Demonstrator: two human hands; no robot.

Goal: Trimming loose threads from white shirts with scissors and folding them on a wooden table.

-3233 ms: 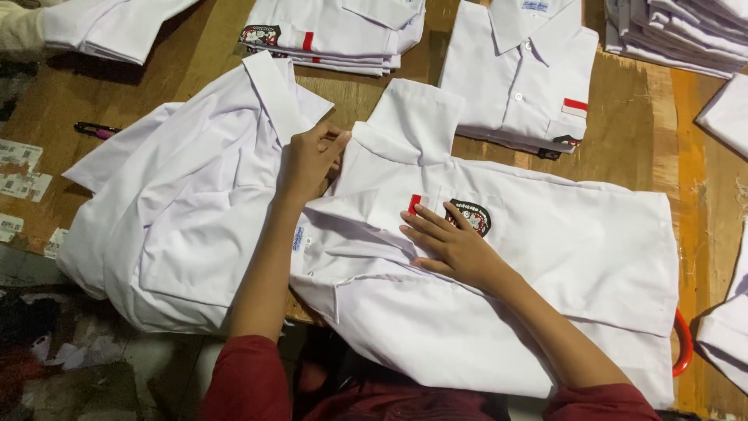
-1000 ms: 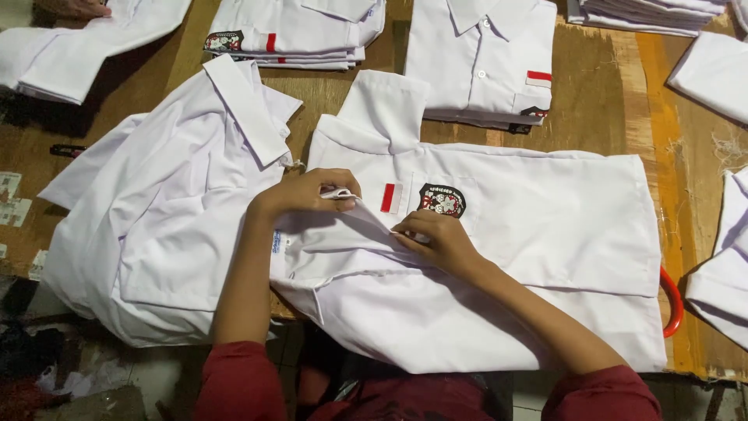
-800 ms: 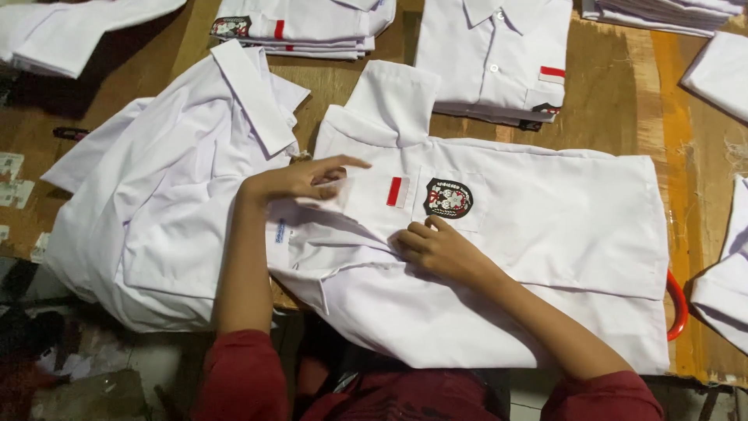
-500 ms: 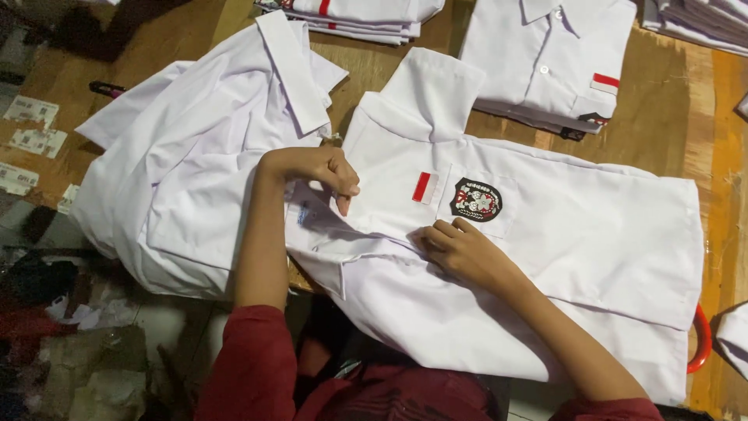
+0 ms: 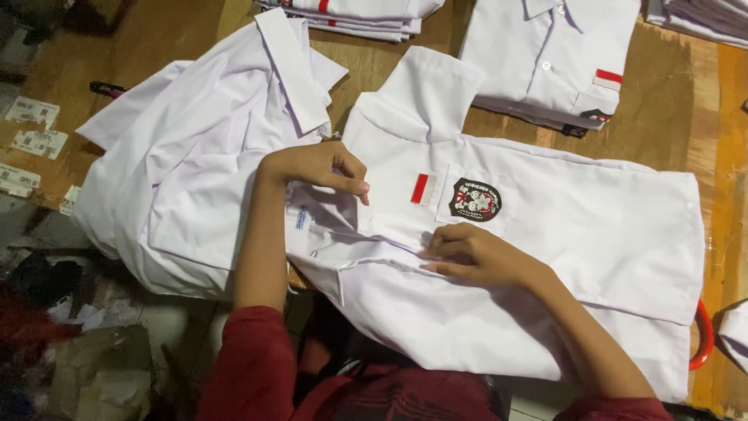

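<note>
From my remote seat I saw a white shirt (image 5: 545, 257) lying spread across the wooden surface (image 5: 662, 101), collar toward the far side, a red and white strip (image 5: 423, 189) and a dark round badge (image 5: 474, 200) sewn on its chest; the left hand (image 5: 315, 168) was curled at the shirt's front edge near the collar, its fingertips (image 5: 360, 187) pinching a fold of the white cloth just beside the strip; the right hand (image 5: 471, 253) lay lower on the front, below the badge, fingers bent and pressed onto the placket, grasping or pinning the fabric there, though I could not tell whether it truly gripped; both forearms came out of dark red sleeves (image 5: 257, 366). To the left, touching the first shirt, a second white shirt (image 5: 195, 171) lay rumpled and open, its collar turned up; a folded white shirt (image 5: 553, 54) sat on the far side, another folded stack (image 5: 358, 15) beside it; small paper tags (image 5: 35, 129) lay at the left edge of the surface; a red curved handle (image 5: 703, 339) showed at the right, under the shirt's hem.
</note>
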